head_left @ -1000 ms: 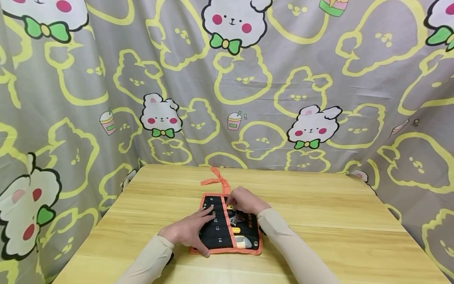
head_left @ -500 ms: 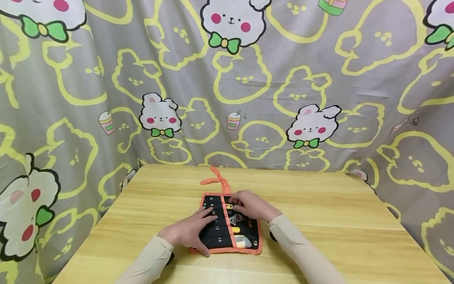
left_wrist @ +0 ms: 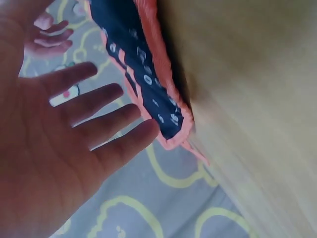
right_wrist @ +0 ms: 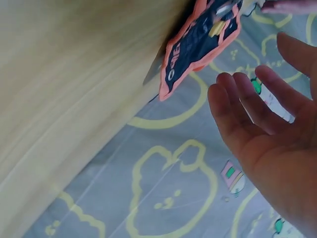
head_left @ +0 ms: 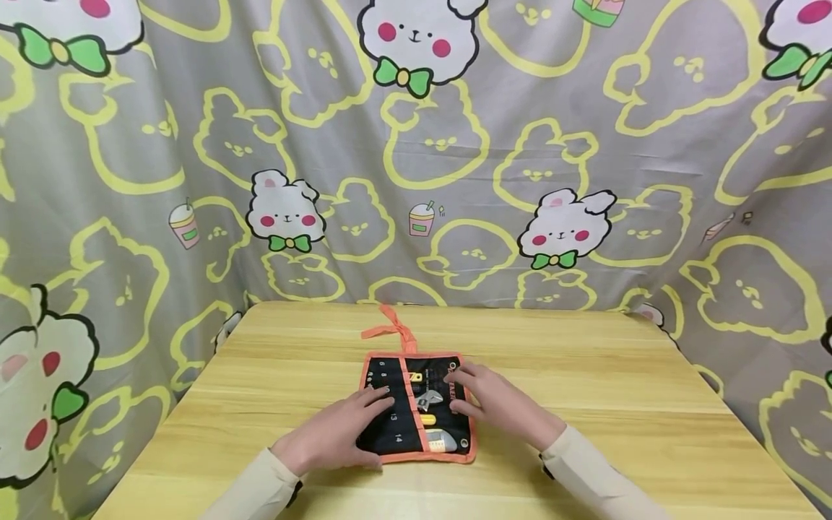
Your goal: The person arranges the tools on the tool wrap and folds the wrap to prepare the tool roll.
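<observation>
A black tool pouch [head_left: 406, 432] with orange edging lies flat on the table, numbers printed down its left part. Out of its pockets stick an adjustable wrench [head_left: 430, 399], a yellow handle [head_left: 427, 419], a grey-and-yellow tool end [head_left: 443, 440] that looks like a utility knife, and a small yellow-topped tool [head_left: 414, 377]. My left hand [head_left: 334, 431] is over the pouch's left edge, fingers extended and spread; the left wrist view shows its palm [left_wrist: 64, 148] holding nothing. My right hand [head_left: 507, 406] hovers at the right edge, fingers loosely bent, its palm [right_wrist: 287, 153] bare.
An orange tie strap [head_left: 398, 330] trails from the pouch's far edge toward the back of the wooden table [head_left: 572, 347]. A grey curtain [head_left: 455, 180] printed with rabbits hangs behind the table and along both sides.
My right hand has left the yellow-topped tool at the pouch's upper pocket and drawn back to the right, its fingers loosening. The left hand has shifted slightly left, fingers still spread.
</observation>
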Available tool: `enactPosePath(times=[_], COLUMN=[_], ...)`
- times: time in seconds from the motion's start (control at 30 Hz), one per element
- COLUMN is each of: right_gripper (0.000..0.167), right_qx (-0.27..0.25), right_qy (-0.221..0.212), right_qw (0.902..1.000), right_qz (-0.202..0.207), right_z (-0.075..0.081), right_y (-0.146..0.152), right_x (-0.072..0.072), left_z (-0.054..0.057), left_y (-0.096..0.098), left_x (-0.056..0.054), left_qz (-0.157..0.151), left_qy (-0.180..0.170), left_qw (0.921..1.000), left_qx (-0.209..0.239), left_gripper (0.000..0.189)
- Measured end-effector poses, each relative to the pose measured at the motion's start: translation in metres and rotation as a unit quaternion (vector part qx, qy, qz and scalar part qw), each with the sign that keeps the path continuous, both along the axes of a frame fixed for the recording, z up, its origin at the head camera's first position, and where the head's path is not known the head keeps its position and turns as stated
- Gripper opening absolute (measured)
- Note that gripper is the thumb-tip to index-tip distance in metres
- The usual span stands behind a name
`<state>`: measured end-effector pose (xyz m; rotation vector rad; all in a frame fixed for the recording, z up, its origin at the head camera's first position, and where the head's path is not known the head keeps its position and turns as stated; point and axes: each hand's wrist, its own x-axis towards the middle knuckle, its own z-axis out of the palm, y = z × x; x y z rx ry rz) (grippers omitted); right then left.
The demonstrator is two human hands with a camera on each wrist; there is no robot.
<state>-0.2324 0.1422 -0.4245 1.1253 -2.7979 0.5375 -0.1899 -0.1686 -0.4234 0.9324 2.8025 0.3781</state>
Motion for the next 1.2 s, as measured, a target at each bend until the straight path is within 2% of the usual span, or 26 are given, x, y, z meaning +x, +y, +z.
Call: enactPosePath(times=[0.13, 0.33, 0.57, 0.77, 0.97, 1.1, 1.2], right_gripper=[0.042, 0.045, 0.045, 0.043, 0.043, 0.048, 0.044], right_qx=[0.013, 0.032, 0.048, 0.055, 0.077, 0.088, 0.086], right_qy=[0.018, -0.008, -0.032, -0.027, 0.006, 0.007, 0.016], right_qw=[0.9995, 0.9987, 0.9975, 0.9962, 0.9951, 0.9945, 0.9946], right_qz=[0.025, 0.039, 0.041, 0.061, 0.062, 0.056, 0.057], right_z=[-0.002, -0.008, -0.014, -0.020, -0.022, -0.021, -0.020], right_y=[0.004, 0.009, 0.007, 0.004, 0.001, -0.001, -0.003], right_x=[0.016, 0.030, 0.032, 0.032, 0.032, 0.034, 0.036], left_z=[-0.002, -0.007, -0.013, -0.015, -0.014, -0.015, -0.017], left_y=[-0.002, -0.007, -0.011, -0.013, -0.013, -0.012, -0.011], left_x=[0.009, 0.014, 0.014, 0.010, 0.010, 0.013, 0.014], left_qz=[-0.004, -0.004, -0.007, -0.013, -0.034, -0.052, -0.056], left_qy=[0.034, 0.034, 0.008, 0.012, 0.029, 0.052, 0.075], left_qw=[0.9994, 0.9994, 0.9999, 0.9998, 0.9990, 0.9973, 0.9956], left_qx=[-0.002, 0.001, 0.008, 0.010, -0.003, -0.011, -0.012], left_gripper=[0.087, 0.082, 0.070, 0.056, 0.045, 0.037, 0.034])
